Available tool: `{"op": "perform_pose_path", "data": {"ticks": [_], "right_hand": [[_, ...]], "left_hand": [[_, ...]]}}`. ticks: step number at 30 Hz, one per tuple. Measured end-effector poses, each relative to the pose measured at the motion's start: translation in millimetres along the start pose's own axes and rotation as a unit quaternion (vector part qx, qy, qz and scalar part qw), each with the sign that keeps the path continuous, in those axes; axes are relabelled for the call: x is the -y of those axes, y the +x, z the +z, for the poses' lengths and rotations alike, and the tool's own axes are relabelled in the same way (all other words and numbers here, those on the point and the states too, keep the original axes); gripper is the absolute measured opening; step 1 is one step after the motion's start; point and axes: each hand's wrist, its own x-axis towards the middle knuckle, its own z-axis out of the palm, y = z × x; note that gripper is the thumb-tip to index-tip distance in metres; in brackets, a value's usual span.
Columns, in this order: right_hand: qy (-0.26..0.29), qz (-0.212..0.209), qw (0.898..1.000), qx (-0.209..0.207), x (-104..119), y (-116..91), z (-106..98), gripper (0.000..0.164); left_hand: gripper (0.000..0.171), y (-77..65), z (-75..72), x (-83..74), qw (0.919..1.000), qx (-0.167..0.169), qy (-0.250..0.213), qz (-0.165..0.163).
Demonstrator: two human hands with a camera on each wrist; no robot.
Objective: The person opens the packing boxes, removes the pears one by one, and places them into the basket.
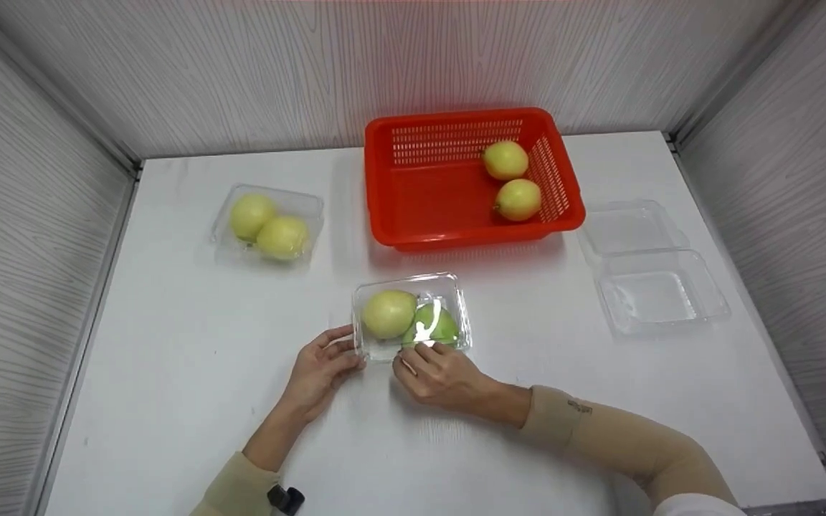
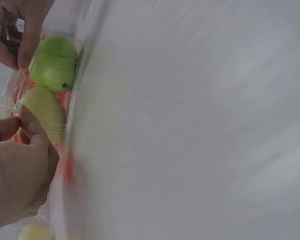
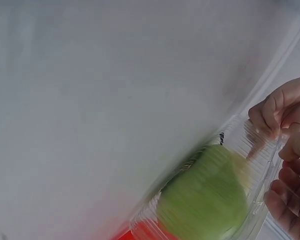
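Observation:
A clear plastic clamshell box [image 1: 459, 304] sits in the middle of the table with its lid down. Inside lie a pale yellow-green round fruit [image 1: 388, 314] and a greener one [image 1: 443, 326], side by side. My left hand [image 1: 323, 371] grips the box's front left corner, thumb at the front and fingers along the side. At the front edge, my right hand [image 1: 438, 376] pinches the rim with curled fingers. In the left wrist view, the thumb and fingers of the left hand [image 2: 25, 165] meet at the rim beside the paler fruit.
A red plastic basket [image 1: 427, 240] with two yellow-green fruits [image 1: 506, 160] stands at the back. To the left is another clear box [image 1: 305, 204] holding two fruits [image 1: 282, 237]. An unfolded clear box [image 1: 649, 297] lies at the right. Walls enclose the table's back and sides.

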Motion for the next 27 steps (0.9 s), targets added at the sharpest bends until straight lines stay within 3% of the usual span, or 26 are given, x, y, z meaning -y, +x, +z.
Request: {"op": "perform_pose_path", "data": {"ticks": [27], "right_hand": [[0.025, 0.018, 0.999, -0.010, -21, -27, -8, 0.019]], "left_hand": [[0.058, -0.5, -0.3, -2.9, 0.9998, 0.008, 0.018, -0.002]]}}
